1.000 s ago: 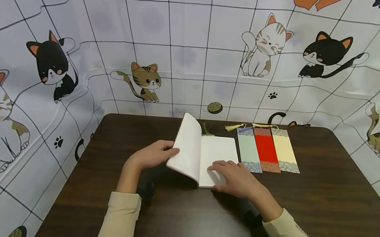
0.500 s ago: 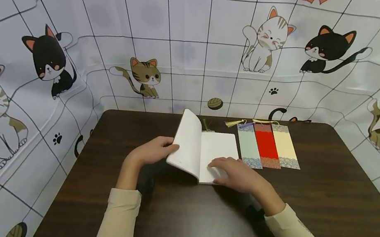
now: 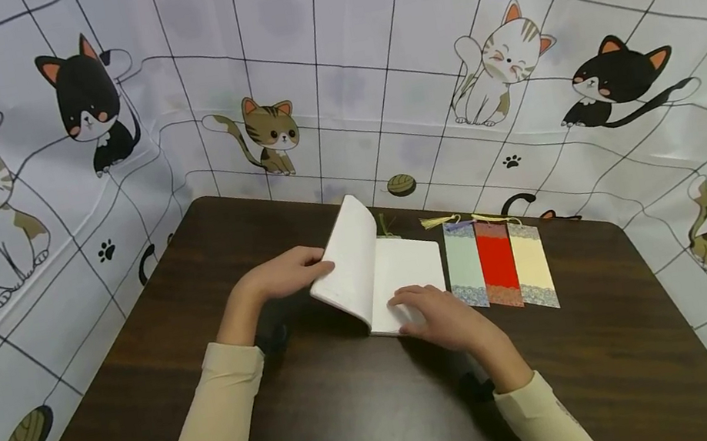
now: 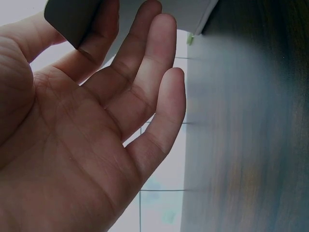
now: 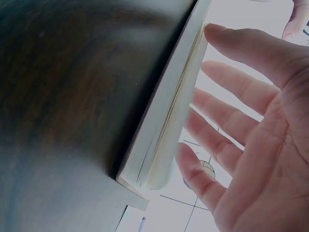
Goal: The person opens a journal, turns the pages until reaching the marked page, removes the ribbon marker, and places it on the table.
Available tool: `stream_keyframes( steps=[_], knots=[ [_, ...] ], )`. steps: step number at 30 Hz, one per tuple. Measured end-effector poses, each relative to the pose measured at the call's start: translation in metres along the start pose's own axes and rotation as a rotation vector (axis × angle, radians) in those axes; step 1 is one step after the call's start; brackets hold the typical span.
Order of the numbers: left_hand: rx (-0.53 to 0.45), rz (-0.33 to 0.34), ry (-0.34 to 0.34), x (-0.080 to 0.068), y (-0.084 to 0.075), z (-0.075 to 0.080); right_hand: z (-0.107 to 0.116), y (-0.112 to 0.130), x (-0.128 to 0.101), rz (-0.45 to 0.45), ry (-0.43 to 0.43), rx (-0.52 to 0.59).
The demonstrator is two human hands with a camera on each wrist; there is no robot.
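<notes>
Head view: an open notebook (image 3: 383, 278) lies near the middle of the dark wooden table (image 3: 332, 427). The left hand (image 3: 281, 274) holds the raised block of pages upright from the left side. The right hand (image 3: 441, 317) presses flat on the lower right page, fingers straight and slightly apart. Three bookmarks (image 3: 498, 264), green, red and yellow, lie side by side just right of the notebook.

Left wrist view: left hand (image 4: 91, 125) fingers extended and close together; index finger and thumb contact a cover corner.

Right wrist view: right hand (image 5: 251, 140) fingers spread, resting along the page edges of the notebook (image 5: 166, 121).
</notes>
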State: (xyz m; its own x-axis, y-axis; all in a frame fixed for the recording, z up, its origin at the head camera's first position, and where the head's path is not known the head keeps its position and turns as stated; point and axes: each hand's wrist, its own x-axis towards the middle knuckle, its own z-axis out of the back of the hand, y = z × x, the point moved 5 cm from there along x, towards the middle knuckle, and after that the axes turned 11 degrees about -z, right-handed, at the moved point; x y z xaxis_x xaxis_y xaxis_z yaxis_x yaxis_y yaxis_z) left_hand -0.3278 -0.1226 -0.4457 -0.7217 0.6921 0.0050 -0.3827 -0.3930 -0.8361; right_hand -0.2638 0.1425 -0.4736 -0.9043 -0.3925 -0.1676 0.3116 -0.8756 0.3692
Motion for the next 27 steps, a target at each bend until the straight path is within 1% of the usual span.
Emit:
stream_keyframes(
  steps=[3,5,11,13,15,19,22,24,25,27],
  knots=[
    [-0.001,0.001,-0.002,0.0,0.0,0.0,0.002,0.001,-0.001,-0.016,-0.011,0.003],
    [-0.006,0.004,-0.003,0.0,0.0,0.001,0.004,0.0,-0.002,-0.045,-0.013,-0.003],
    [-0.02,0.014,0.001,-0.001,0.001,0.0,0.013,-0.005,-0.008,-0.127,-0.045,-0.111],
    [-0.019,0.017,0.001,-0.001,0.0,0.0,0.018,-0.008,-0.01,-0.151,-0.075,-0.131],
    [-0.015,0.019,0.0,-0.001,0.0,0.0,0.024,-0.011,-0.011,-0.17,-0.128,-0.144],
    [-0.012,0.02,-0.002,-0.001,0.0,0.0,0.036,-0.019,-0.009,-0.248,-0.275,-0.105],
    [-0.016,0.019,-0.005,0.0,0.0,-0.001,0.039,-0.024,-0.006,-0.344,-0.372,-0.06],
    [-0.02,0.019,-0.007,0.0,0.0,-0.001,0.035,-0.024,-0.003,-0.4,-0.398,-0.024],
    [-0.022,0.02,-0.008,0.0,0.0,-0.001,0.032,-0.023,-0.002,-0.412,-0.399,-0.013],
    [-0.024,0.021,-0.008,0.0,0.001,-0.001,0.022,-0.015,0.001,-0.4,-0.371,0.013]
  ],
)
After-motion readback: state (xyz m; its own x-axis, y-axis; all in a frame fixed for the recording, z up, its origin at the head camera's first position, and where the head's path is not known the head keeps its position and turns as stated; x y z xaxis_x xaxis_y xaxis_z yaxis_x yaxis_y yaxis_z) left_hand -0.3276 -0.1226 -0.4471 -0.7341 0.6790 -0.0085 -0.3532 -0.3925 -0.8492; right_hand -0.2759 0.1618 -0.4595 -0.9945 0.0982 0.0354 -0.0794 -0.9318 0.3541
